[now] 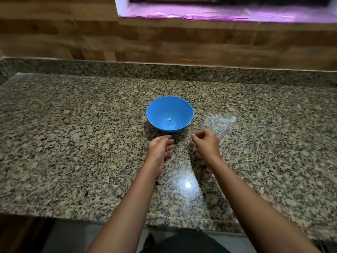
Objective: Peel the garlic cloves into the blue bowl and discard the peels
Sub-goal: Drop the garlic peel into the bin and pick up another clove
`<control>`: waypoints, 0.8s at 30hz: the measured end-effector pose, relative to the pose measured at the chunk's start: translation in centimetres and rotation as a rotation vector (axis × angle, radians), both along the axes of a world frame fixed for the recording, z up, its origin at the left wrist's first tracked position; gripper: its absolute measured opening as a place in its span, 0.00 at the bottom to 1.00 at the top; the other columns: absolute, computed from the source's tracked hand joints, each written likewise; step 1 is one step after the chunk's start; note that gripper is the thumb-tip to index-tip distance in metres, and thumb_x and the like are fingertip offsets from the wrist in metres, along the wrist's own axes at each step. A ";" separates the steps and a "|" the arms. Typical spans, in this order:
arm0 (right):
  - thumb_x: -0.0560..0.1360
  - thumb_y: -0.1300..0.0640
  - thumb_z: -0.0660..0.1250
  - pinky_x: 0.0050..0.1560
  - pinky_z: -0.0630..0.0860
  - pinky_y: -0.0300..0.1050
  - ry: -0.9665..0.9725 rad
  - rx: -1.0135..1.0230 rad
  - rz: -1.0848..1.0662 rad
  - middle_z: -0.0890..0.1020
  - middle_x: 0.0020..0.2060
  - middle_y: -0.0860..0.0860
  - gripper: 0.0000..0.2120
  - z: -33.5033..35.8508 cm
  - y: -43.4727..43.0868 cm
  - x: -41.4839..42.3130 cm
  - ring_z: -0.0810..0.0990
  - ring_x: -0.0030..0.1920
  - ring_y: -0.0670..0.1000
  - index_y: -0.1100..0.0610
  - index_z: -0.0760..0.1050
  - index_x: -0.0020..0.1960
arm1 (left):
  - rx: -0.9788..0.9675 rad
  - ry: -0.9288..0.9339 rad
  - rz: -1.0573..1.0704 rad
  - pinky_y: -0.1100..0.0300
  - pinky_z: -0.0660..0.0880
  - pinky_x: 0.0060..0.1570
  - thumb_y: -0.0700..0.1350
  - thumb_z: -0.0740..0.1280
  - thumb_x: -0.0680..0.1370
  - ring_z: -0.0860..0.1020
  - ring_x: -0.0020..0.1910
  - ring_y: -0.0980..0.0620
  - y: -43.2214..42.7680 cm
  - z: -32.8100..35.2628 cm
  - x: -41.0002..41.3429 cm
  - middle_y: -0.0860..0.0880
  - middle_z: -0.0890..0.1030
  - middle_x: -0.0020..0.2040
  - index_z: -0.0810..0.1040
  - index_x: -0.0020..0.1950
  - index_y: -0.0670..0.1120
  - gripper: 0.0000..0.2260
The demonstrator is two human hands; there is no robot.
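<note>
A blue bowl [169, 114] stands on the granite counter [73, 143] in the middle of the head view. One small pale garlic piece [169, 119] lies on its bottom. Just in front of the bowl, my left hand [160, 148] rests on its edge on the counter, fingers loosely bent toward the right, with nothing visible in it. My right hand [207, 143] hovers to the bowl's front right, fingers curled, thumb and forefinger tips drawn together. I cannot see anything between them. Neither hand touches the bowl. No unpeeled cloves or loose peels show on the counter.
A wooden-look wall [164, 39] rises behind the counter's raised granite back strip [164, 72]. A window ledge with purple light [218, 14] sits above. The counter's front edge [109, 219] runs near my body.
</note>
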State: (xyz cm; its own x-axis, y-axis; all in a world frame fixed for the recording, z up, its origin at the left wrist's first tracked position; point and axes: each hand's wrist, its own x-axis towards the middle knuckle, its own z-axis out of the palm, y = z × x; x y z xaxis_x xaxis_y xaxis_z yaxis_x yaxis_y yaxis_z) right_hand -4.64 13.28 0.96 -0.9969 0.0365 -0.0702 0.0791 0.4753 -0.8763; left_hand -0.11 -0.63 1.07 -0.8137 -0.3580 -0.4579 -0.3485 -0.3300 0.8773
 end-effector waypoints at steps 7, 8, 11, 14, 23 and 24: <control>0.71 0.62 0.72 0.32 0.79 0.43 0.064 -0.270 0.008 0.81 0.37 0.55 0.03 3.8 -2.5 -1.1 0.78 0.32 0.48 0.60 0.78 0.43 | 0.001 0.041 0.013 0.61 0.75 0.36 0.38 0.58 0.81 0.77 0.36 0.52 -0.9 0.0 -0.3 0.45 0.79 0.44 0.75 0.54 0.40 0.08; 0.71 0.62 0.72 0.32 0.78 0.42 0.068 -0.245 0.023 0.81 0.37 0.54 0.04 4.1 -3.1 -1.7 0.78 0.32 0.48 0.61 0.79 0.45 | 0.005 0.038 0.016 0.61 0.74 0.35 0.38 0.57 0.81 0.77 0.36 0.52 -0.9 0.0 -0.3 0.45 0.79 0.43 0.76 0.53 0.40 0.08; 0.73 0.63 0.70 0.39 0.79 0.44 0.050 -0.167 0.050 0.82 0.41 0.55 0.06 4.3 -5.0 -3.6 0.78 0.35 0.48 0.63 0.81 0.49 | -0.015 0.037 0.021 0.62 0.71 0.31 0.36 0.58 0.80 0.74 0.33 0.52 -1.2 0.1 -0.2 0.45 0.78 0.41 0.76 0.53 0.39 0.07; 0.74 0.66 0.66 0.50 0.80 0.54 0.045 -0.123 0.048 0.83 0.47 0.57 0.08 4.1 -5.8 -4.2 0.80 0.43 0.51 0.63 0.81 0.52 | -0.172 0.044 -0.013 0.62 0.71 0.30 0.37 0.61 0.78 0.74 0.33 0.52 -1.8 -0.2 0.1 0.45 0.79 0.41 0.77 0.56 0.39 0.08; 0.75 0.63 0.67 0.37 0.78 0.42 0.045 -0.243 -0.011 0.80 0.37 0.52 0.04 2.6 -3.0 1.9 0.77 0.34 0.47 0.60 0.80 0.48 | -0.937 0.014 -0.369 0.59 0.68 0.57 0.44 0.71 0.74 0.72 0.60 0.46 -1.6 -1.7 -0.3 0.43 0.74 0.61 0.75 0.63 0.43 0.18; 0.75 0.64 0.67 0.36 0.79 0.43 -0.006 -0.245 0.001 0.80 0.37 0.53 0.04 2.2 -2.7 2.6 0.77 0.34 0.48 0.60 0.79 0.48 | -0.921 0.025 -0.349 0.61 0.69 0.53 0.43 0.71 0.74 0.74 0.57 0.47 -1.6 -1.8 -0.2 0.43 0.76 0.58 0.77 0.60 0.43 0.16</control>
